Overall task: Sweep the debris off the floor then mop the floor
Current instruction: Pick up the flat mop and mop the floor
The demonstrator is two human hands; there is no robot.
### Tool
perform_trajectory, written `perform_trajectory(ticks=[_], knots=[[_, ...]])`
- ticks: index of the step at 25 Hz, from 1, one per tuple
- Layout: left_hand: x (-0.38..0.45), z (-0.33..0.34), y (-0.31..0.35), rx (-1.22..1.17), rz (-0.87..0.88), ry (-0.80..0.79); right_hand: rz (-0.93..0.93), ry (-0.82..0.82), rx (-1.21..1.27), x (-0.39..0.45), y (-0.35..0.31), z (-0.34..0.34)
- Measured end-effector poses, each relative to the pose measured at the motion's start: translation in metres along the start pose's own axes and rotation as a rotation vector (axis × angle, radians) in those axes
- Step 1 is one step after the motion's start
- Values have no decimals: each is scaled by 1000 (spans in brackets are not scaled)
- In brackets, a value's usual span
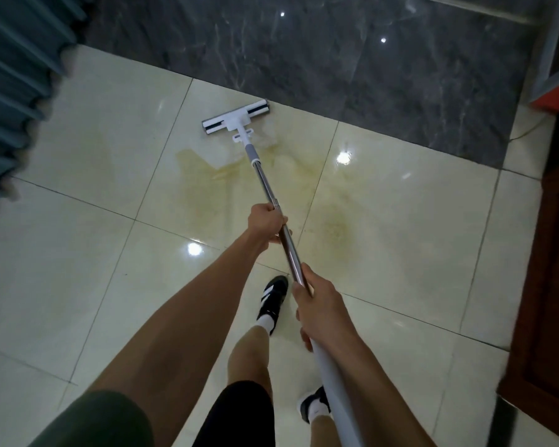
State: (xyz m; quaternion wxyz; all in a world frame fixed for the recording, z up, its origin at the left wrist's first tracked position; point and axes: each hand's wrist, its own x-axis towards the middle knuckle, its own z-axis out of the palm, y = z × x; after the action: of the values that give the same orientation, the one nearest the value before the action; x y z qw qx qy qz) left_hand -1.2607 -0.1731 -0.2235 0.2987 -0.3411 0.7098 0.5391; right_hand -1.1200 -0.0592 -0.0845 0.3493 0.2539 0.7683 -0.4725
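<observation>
A flat mop with a white head (236, 117) lies on the cream floor tiles (94, 140), close to the edge of the dark marble strip. Its metal pole (265, 185) runs back toward me. My left hand (267, 222) grips the pole at mid-length. My right hand (320, 304) grips it lower down, where the metal meets the white handle section (333, 382). A yellowish smeared stain (329, 227) spreads over the tiles behind the mop head.
Dark grey marble flooring (336, 59) fills the far side. A blue pleated curtain (10, 91) hangs at the left. A brown wooden panel (552, 301) stands at the right edge. My feet in black shoes (271, 298) are on the tiles below my hands.
</observation>
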Motion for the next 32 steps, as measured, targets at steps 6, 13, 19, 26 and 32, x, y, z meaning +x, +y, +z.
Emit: perform_trajectory(ticks=[6, 13, 19, 26, 32], knots=[[92, -49, 91, 29, 67, 0, 35, 23, 149, 84, -100, 10], [72, -50, 56, 111, 43, -49, 64, 32, 120, 40, -78, 29], [6, -41, -9, 201, 45, -140, 85, 89, 234, -28, -5, 68], [-134, -11, -187, 388, 63, -265, 150, 122, 360, -173, 160, 148], [-230, -15, -284, 407, 62, -330, 180, 182, 443, -275, 235, 201]])
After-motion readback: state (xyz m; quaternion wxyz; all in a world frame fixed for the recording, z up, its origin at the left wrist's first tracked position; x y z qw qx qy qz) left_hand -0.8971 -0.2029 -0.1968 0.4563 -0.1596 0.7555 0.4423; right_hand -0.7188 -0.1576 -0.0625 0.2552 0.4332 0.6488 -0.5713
